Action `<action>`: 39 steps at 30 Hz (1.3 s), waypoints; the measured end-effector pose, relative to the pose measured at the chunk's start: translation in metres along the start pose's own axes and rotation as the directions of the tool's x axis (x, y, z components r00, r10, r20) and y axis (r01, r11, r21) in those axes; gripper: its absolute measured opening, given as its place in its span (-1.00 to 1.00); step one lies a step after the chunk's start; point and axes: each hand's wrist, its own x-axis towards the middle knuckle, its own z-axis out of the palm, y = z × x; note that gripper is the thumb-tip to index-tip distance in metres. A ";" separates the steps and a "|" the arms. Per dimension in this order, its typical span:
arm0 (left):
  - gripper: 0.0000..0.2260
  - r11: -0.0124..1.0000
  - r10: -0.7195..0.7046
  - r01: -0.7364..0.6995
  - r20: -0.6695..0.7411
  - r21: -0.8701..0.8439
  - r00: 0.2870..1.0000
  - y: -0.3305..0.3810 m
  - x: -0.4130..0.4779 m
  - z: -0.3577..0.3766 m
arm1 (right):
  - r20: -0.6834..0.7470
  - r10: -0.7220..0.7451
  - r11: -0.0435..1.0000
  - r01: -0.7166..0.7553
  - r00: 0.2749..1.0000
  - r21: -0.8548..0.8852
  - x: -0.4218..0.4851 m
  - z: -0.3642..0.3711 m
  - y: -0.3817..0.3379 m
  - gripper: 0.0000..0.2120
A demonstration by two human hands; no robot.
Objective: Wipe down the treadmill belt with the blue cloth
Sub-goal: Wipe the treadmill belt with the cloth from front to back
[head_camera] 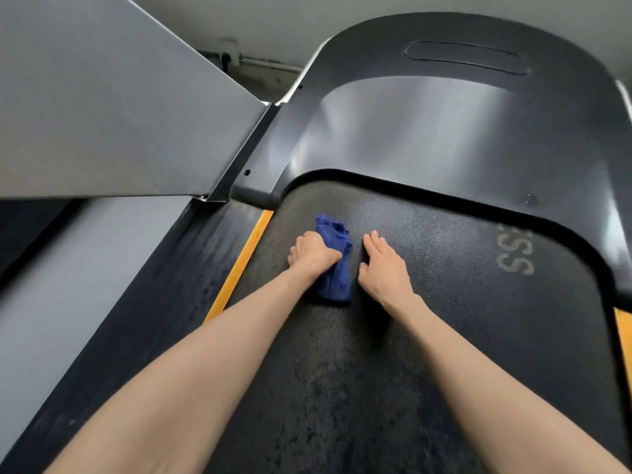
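The dark textured treadmill belt (444,302) runs from the front of the view up to the motor cover. A bunched blue cloth (333,275) lies on the belt near its far left end. My left hand (313,253) grips the cloth from the left, fingers curled over it. Just to the right of the cloth, my right hand (383,265) lies flat on the belt with straight fingers, touching no cloth. Both forearms reach in from the bottom.
A glossy black motor cover (444,124) curves over the belt's far end. An orange stripe (242,265) and a black side rail (164,302) border the belt on the left. A grey upright panel (102,107) rises at left.
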 end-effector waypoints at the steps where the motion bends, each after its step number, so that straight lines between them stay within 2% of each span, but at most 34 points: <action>1: -0.60 0.999 0.053 -0.053 -0.017 -0.014 0.998 0.002 -0.001 -0.003 | -0.004 0.007 1.000 -0.006 1.000 0.011 -0.001 -0.002 0.000 -0.42; 4: -0.76 0.975 0.218 -0.205 -0.201 0.084 0.955 0.006 0.001 -0.027 | -0.032 0.020 1.000 -0.019 0.999 0.014 -0.001 -0.005 -0.001 -0.41; 6: -0.75 0.951 0.298 -0.249 -0.338 0.182 0.892 0.010 0.006 -0.048 | -0.024 0.044 0.998 -0.043 0.999 0.039 -0.001 -0.007 -0.004 -0.40; 8: -0.70 0.927 0.344 -0.248 -0.376 0.282 0.860 0.013 0.013 -0.058 | -0.019 0.064 0.996 -0.062 0.998 0.066 -0.002 -0.008 -0.004 -0.40; 10: -0.65 0.884 0.381 -0.257 -0.282 0.391 0.880 0.014 0.019 -0.053 | -0.034 0.058 0.996 -0.055 0.998 0.073 -0.001 -0.008 -0.001 -0.42; 12: -0.60 0.776 0.464 -0.354 -0.092 0.522 0.881 0.006 0.024 -0.035 | -0.055 0.035 0.996 -0.031 0.998 0.081 -0.002 -0.007 0.003 -0.43; 13: -0.57 0.692 0.535 -0.428 -0.015 0.581 0.845 -0.001 0.026 -0.026 | -0.064 0.023 0.996 -0.017 0.998 0.093 -0.002 -0.006 0.005 -0.44; 15: -0.58 0.549 0.707 -0.570 0.024 0.611 0.707 -0.021 0.032 -0.012 | -0.067 0.009 0.992 0.000 0.998 0.125 -0.002 -0.005 0.008 -0.45; 17: -0.58 0.527 0.783 -0.657 -0.008 0.539 0.622 -0.039 0.037 -0.006 | -0.071 -0.009 0.989 0.019 0.997 0.146 -0.001 -0.005 0.011 -0.45; 19: -0.53 0.539 0.784 -0.674 -0.008 0.506 0.621 -0.053 0.044 -0.001 | -0.078 -0.027 0.986 0.039 0.997 0.161 -0.001 -0.002 0.013 -0.45; 23: -0.49 0.572 0.743 -0.646 0.014 0.506 0.669 -0.051 0.051 0.006 | -0.098 -0.064 0.980 0.081 0.993 0.182 -0.002 0.004 0.018 -0.47; 26: -0.49 0.678 0.690 -0.580 -0.118 0.452 0.714 -0.049 0.053 0.011 | -0.058 -0.116 0.978 0.125 0.992 0.169 -0.004 0.003 0.021 -0.47; 29: -0.55 0.859 0.481 -0.400 -0.233 0.321 0.845 -0.043 0.046 0.014 | 0.011 -0.154 0.984 0.153 0.988 0.093 -0.007 -0.003 0.025 -0.45; 30: -0.55 0.886 0.427 -0.345 -0.256 0.310 0.867 -0.041 0.041 0.018 | 0.008 -0.130 0.989 0.129 0.992 0.070 -0.010 -0.005 0.028 -0.44; 31: -0.56 0.882 0.426 -0.332 -0.263 0.335 0.866 -0.041 0.034 0.022 | -0.019 -0.071 0.995 0.072 0.997 0.072 -0.013 -0.007 0.030 -0.43; 32: -0.54 0.844 0.482 -0.366 -0.257 0.391 0.838 -0.044 0.023 0.029 | -0.052 0.012 0.996 -0.007 0.999 0.092 -0.017 -0.008 0.031 -0.43; 34: -0.53 0.705 0.642 -0.496 -0.158 0.507 0.751 -0.056 -0.004 0.043 | -0.108 0.102 0.989 -0.088 0.989 0.122 -0.025 -0.008 0.033 -0.44; 37: -0.56 0.538 0.773 -0.649 -0.008 0.538 0.634 -0.075 -0.030 0.054 | -0.122 0.069 0.993 -0.056 0.990 0.105 -0.027 -0.006 0.031 -0.44; 39: -0.56 0.502 0.786 -0.627 -0.013 0.596 0.618 -0.083 -0.023 0.048 | -0.106 0.067 0.992 -0.055 0.992 0.112 -0.027 -0.005 0.031 -0.44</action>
